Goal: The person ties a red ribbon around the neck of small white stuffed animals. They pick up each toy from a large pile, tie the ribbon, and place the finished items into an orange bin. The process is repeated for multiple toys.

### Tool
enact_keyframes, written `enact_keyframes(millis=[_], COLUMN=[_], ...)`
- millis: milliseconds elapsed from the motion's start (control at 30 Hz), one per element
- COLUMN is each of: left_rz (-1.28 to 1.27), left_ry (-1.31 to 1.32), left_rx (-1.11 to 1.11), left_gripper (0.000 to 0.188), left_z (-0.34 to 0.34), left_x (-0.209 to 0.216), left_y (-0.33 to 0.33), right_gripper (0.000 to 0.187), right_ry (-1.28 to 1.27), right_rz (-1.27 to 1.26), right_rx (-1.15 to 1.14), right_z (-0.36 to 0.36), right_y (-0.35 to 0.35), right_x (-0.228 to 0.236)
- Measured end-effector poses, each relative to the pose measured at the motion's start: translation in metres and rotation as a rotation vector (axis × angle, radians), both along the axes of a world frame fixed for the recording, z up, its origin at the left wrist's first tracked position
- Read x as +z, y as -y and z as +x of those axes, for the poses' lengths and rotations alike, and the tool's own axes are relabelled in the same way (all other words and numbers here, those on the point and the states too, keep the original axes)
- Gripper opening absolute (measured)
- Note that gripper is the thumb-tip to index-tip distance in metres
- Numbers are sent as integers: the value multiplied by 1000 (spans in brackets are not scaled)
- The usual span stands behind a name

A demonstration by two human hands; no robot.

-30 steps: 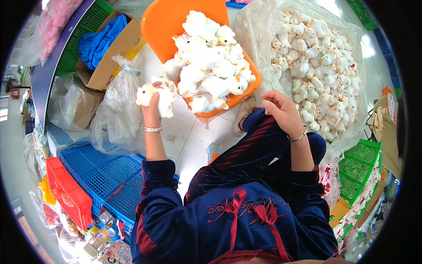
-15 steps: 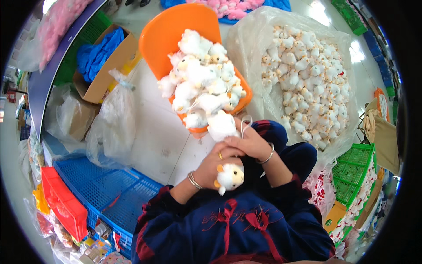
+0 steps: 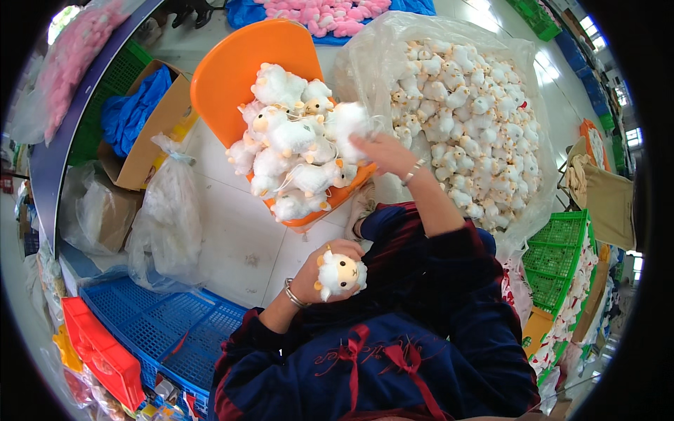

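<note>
In my left hand [image 3: 307,276], held close above my lap, is a plush sheep head [image 3: 341,273], white and woolly with a cream face turned up; the fingers wrap round its back and are partly hidden. My right hand [image 3: 387,154] reaches over the right side of an orange chair [image 3: 242,59]. Its fingertips are on a white plush sheep [image 3: 349,130], blurred by motion, at the edge of a heap of plush sheep [image 3: 291,137] on the seat. Several of these sheep have thin white cords trailing from them.
Right of the chair, a large clear plastic bag [image 3: 365,63] holds many small white plush heads [image 3: 470,133]. Blue crates [image 3: 151,316] and a red bin [image 3: 102,351] stand at left, near tied plastic bags [image 3: 165,217] and a cardboard box [image 3: 165,116]. A green crate [image 3: 554,259] is at right.
My hands have parted. The right one has moved up and away to the chair with a white plush sheep; the left keeps the sheep head, whose face has turned more upward. The view has shifted slightly.
</note>
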State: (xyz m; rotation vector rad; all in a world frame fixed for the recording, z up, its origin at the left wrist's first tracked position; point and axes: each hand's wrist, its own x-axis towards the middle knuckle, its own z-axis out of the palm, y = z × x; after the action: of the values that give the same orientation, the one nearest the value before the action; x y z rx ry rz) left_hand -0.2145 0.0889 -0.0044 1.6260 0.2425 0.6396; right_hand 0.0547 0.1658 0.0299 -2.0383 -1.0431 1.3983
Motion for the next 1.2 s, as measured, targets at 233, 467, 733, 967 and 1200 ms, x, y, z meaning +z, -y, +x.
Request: enact_keyframes(millis=[233,467,733,967,1200], left_rz=[-107,-88,-129,-116,-133], left_ry=[-19,-35,-17,-55,-39], left_rx=[3,6,26,37,39], left_gripper=[51,51,50,51,53], left_z=[-5,-4,-2,-5,2], left_x=[-3,-8,-11,-12,-10], left_y=[-8,-11,-12,-14,-12], right_gripper=[76,76,61,65,73], right_ry=[312,352,343,-145,215], right_rz=[69,268,322,364,451], right_rx=[171,-130,-333,-157,-208], right_z=[11,0,6,-11,-2], right_y=[-18,-24,-30,8,10], right_x=[-58,-65,-75,-45,-85])
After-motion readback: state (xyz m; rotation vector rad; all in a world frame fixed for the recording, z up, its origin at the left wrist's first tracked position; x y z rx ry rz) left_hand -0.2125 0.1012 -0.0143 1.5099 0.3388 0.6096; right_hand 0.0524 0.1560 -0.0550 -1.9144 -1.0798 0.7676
